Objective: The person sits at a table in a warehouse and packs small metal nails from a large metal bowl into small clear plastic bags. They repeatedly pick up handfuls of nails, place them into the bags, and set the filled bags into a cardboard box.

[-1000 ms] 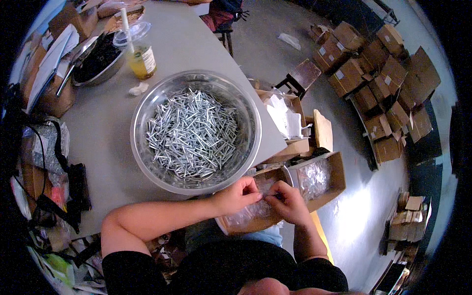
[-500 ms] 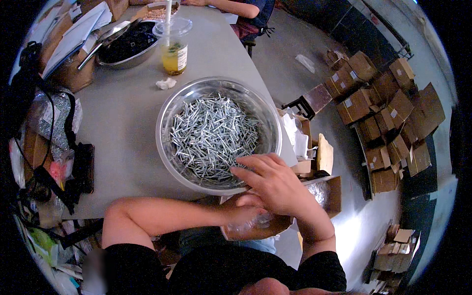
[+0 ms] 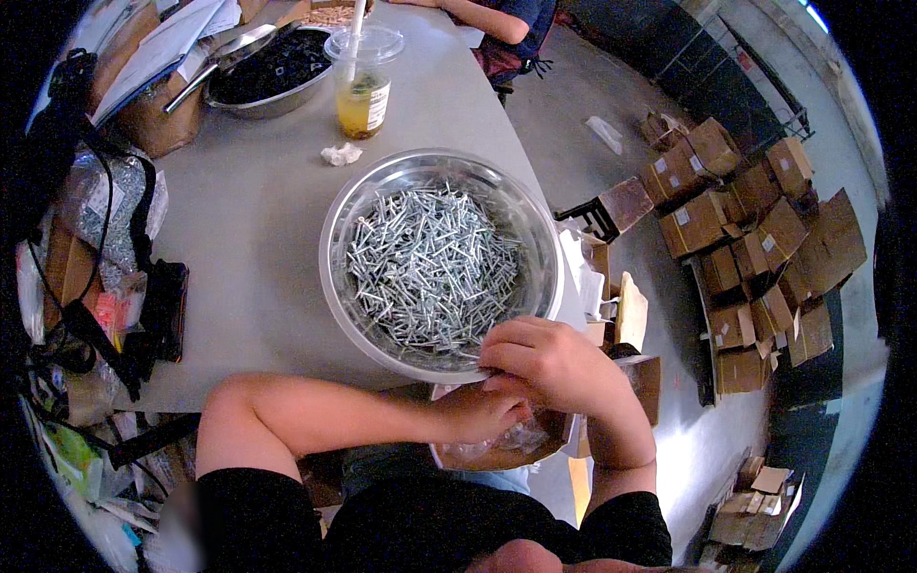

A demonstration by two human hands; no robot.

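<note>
A wide metal bowl (image 3: 346, 325) near the table's front edge holds a heap of thin silver fasteners (image 3: 435, 263), screws or nails by their shape. My right hand (image 3: 549, 363) is at the bowl's near right rim, its fingers curled inward and closed. Just below it, my left hand (image 3: 482, 413) is closed too, close to the right fingertips. Whatever either hand pinches is hidden or too small to name. Under both hands, in front of the bowl, an open cardboard box (image 3: 478, 462) contains clear plastic bags (image 3: 525, 435).
A lidded cup of yellow drink (image 3: 363, 100), a crumpled tissue (image 3: 341, 155) and a basin of black pieces (image 3: 272, 81) stand beyond the bowl. Bagged parts (image 3: 115, 210) clutter the left. Cardboard boxes (image 3: 740, 258) are stacked at right. Another person's arm (image 3: 492, 19) rests at the far end.
My right hand has drawn back from above the fasteners to the bowl's rim, its fingers curling in. My left hand's fingers now meet it. The whole view has shifted slightly.
</note>
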